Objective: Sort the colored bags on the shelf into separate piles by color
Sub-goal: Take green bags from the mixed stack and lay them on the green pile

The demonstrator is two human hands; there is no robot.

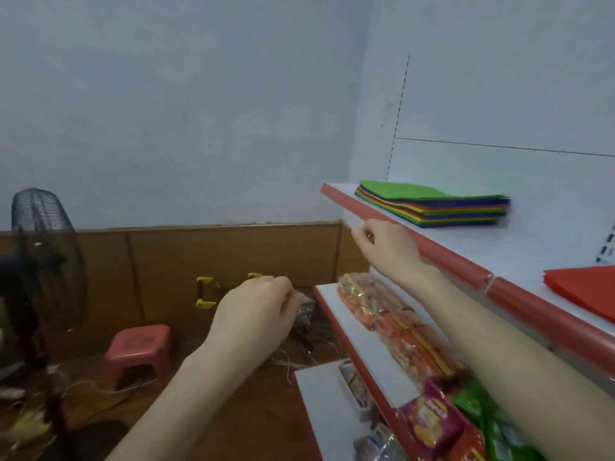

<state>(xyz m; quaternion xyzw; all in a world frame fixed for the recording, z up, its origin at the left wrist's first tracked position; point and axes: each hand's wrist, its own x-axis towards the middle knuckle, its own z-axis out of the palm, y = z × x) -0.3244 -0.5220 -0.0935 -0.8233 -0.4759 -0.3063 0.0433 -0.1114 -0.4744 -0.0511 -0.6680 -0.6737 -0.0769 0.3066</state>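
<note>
The mixed stack of bags (432, 204) lies flat at the far end of the top shelf (532, 247), pushed back toward the rear panel. Its edges show green, blue, red, orange and yellow layers, with a green bag (399, 189) on top. Well apart from it, at the near end of the same shelf, lies a pile of red bags (585, 287). That looks like the first sorted color, placed away from the stack, probably so the piles stay separate and there is room between them for more. Most of the sorting is still to do, judging by how thick the mixed stack is.

The right hand (387, 247) reaches up to the shelf's red front edge, just short of the stack, likely on its way to the next bag. Its grip is loose: the fingers are bent, the thumb tip is close to the forefinger, and nothing shows between them. Blur hides whether it touches the edge.

The left hand (256, 314) hangs lower, off the shelf and out over the floor. Its fingers are slackly curled and it holds nothing, probably waiting to help steady or take a bag.

On the shelves below lie snack packets (392, 324). A pink stool (139, 347) and a fan (43, 254) stand on the floor to the left.
</note>
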